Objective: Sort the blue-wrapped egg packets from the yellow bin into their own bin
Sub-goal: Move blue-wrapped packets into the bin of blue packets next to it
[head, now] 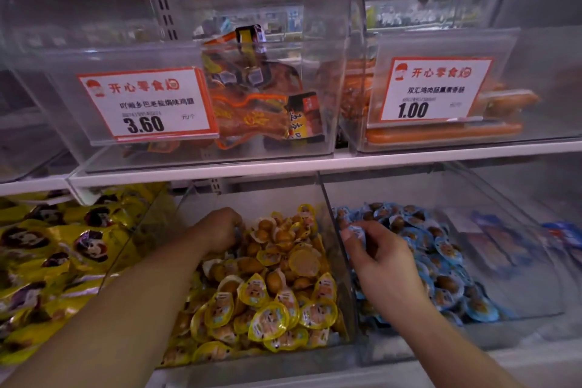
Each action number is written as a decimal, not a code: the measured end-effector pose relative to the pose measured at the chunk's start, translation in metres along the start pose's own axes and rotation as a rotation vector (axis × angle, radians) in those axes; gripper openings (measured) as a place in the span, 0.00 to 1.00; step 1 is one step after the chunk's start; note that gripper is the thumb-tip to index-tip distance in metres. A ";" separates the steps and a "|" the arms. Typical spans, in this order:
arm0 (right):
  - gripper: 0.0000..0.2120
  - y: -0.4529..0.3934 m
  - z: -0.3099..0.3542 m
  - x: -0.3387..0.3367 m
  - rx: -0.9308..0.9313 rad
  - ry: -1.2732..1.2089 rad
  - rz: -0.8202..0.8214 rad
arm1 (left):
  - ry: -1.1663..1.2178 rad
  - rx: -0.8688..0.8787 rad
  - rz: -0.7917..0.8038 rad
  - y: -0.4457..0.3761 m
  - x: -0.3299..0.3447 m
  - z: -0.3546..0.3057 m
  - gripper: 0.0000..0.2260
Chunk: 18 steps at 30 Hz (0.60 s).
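Head view looks down at two clear plastic bins side by side on a lower white shelf. One clear bin of yellow-wrapped egg packets sits left of the clear bin of blue-wrapped egg packets, a shared transparent wall between them. Left hand reaches into the far left corner of the yellow bin, its fingers curled down among the packets; whether they hold anything cannot be told. Right hand hangs over the near left part of the blue bin, thumb and fingers pinching one blue-wrapped egg packet just beside the dividing wall. Yellow snack bags lie further left. Above, two clear bins carry white price tags reading 3.60 and 1.00.
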State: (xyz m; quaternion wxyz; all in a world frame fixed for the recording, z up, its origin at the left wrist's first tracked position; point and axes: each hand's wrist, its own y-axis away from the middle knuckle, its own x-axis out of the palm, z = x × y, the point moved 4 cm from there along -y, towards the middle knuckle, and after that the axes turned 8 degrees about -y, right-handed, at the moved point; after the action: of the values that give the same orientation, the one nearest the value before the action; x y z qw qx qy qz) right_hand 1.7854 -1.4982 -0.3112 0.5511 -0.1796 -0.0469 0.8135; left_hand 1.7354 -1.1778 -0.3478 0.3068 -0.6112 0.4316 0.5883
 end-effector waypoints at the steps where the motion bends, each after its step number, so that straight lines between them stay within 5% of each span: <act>1: 0.02 0.000 0.000 -0.001 -0.003 -0.003 0.000 | 0.028 -0.007 -0.024 -0.001 -0.005 0.000 0.03; 6: 0.04 -0.002 0.000 0.002 -0.004 -0.016 -0.014 | 0.245 -0.012 -0.084 0.015 -0.054 -0.020 0.05; 12: 0.04 -0.008 0.003 -0.007 0.011 0.007 -0.091 | 0.787 -0.102 -0.047 0.086 -0.065 -0.042 0.02; 14: 0.04 -0.008 0.005 -0.018 -0.006 0.109 -0.115 | 0.956 -0.136 -0.012 0.109 -0.058 -0.051 0.01; 18: 0.19 0.002 0.008 -0.029 0.017 0.510 -0.029 | 1.195 -0.206 0.017 0.129 -0.042 -0.067 0.06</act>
State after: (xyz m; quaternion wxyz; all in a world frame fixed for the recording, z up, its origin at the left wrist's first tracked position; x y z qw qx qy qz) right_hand 1.7902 -1.5245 -0.2970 0.5580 -0.3736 0.0982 0.7344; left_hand 1.6538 -1.2869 -0.2815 -0.0543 -0.8588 0.4749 0.1845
